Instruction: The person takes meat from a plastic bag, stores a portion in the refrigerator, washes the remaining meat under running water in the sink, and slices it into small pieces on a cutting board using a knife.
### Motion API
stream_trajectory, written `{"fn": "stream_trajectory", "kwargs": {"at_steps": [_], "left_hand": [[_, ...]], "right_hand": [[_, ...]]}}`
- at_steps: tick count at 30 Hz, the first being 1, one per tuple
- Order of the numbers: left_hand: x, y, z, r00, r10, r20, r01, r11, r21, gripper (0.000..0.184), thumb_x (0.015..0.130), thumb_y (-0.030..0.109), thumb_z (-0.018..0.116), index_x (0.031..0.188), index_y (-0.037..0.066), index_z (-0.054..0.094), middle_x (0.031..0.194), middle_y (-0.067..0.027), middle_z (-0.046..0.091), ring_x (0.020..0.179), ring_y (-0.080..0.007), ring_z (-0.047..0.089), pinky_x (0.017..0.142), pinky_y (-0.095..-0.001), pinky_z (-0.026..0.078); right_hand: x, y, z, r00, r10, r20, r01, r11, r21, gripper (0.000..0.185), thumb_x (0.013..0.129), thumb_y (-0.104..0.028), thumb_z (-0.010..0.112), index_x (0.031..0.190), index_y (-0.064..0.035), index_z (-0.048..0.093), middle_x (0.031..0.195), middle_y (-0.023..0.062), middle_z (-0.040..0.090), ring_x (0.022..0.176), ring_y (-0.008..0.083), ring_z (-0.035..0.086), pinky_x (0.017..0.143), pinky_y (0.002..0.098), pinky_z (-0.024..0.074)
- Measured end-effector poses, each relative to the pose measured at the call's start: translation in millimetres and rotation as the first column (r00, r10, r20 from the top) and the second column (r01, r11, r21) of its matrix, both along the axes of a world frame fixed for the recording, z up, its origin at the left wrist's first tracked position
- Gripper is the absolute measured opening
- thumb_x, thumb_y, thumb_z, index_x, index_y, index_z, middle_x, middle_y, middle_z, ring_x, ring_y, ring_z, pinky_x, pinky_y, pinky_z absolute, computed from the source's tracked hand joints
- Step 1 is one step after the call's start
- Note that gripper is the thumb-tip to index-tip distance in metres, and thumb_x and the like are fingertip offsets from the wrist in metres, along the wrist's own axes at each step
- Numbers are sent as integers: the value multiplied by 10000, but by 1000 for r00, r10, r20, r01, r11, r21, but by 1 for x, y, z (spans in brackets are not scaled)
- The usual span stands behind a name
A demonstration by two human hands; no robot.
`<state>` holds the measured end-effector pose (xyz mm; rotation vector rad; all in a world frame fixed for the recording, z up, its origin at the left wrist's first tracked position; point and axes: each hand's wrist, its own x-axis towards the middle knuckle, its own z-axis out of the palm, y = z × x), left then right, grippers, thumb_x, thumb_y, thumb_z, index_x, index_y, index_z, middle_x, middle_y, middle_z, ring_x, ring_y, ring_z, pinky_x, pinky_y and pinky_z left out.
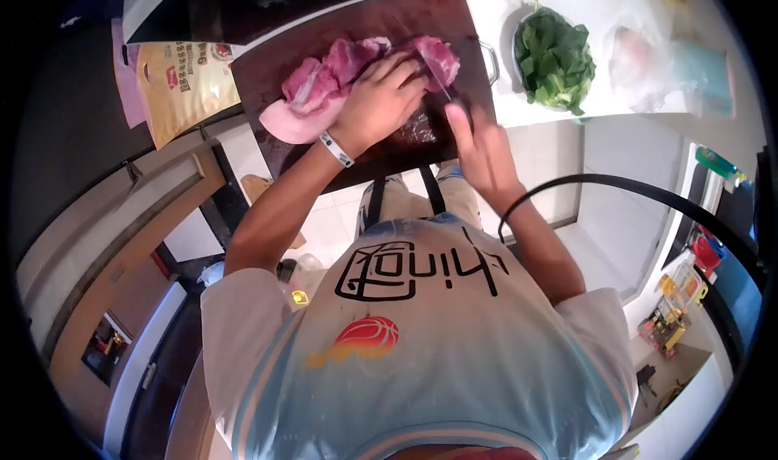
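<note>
A piece of raw pink meat (pixel 312 83) with a pale skin or fat edge lies on a dark brown cutting board (pixel 446 10). My left hand (pixel 382 99), with a white band at the wrist, presses down on the meat with bent fingers. In my right hand (pixel 489 152) is a knife (pixel 438 75), its handle mostly hidden by the fingers. The thin blade stands against the meat's right end, just beside my left fingertips. To the right of the blade is a meat portion (pixel 441 57); whether it is fully separated I cannot tell.
Right of the board, a bowl of chopped green leaves (pixel 555 59) sits on the white counter (pixel 515 118). A clear plastic bag (pixel 640 67) lies farther right. At the left is a yellow printed package (pixel 188 83). A black cable (pixel 616 180) arcs past my right forearm.
</note>
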<state>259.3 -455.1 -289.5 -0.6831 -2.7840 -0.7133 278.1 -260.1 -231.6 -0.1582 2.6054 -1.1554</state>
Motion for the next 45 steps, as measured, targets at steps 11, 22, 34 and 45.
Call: {"fn": "stream_trajectory", "kwargs": {"at_steps": [11,22,34,45], "left_hand": [[-2,-2,-9,997,-28,-76,25,999,-48,262,823,123,622,1080,88,657,1192,-53,599,1177,-248,536,966,-382,461],[-5,-6,1,996,-87,26,89,994,-58,235,827,119,621,1058,77,628,1128,-61,595,1128,-259,558,950,-383,462],[35,-16,32,974,202,101,-219,954,205,287,832,139,667,1099,45,621,1177,-102,589,1082,-301,578,955,-396,453],[63,-25,46,920,387,70,-393,905,163,282,822,117,673,1088,34,629,1165,-146,589,1082,-339,564,936,-412,448]], "right_hand": [[3,9,3,984,-33,174,33,999,0,541,995,-441,459,1051,82,588,755,343,591,809,516,588,695,494,475],[-8,0,-18,996,-43,74,45,999,-27,542,997,-450,448,917,70,579,771,372,576,825,537,571,687,525,461],[-4,40,-2,930,-64,362,147,968,-206,516,994,-435,511,839,54,574,664,94,540,575,149,485,562,328,433],[60,75,18,911,-152,384,303,878,-371,504,1021,-479,393,732,-73,471,551,-20,412,427,57,357,401,224,284]]}}
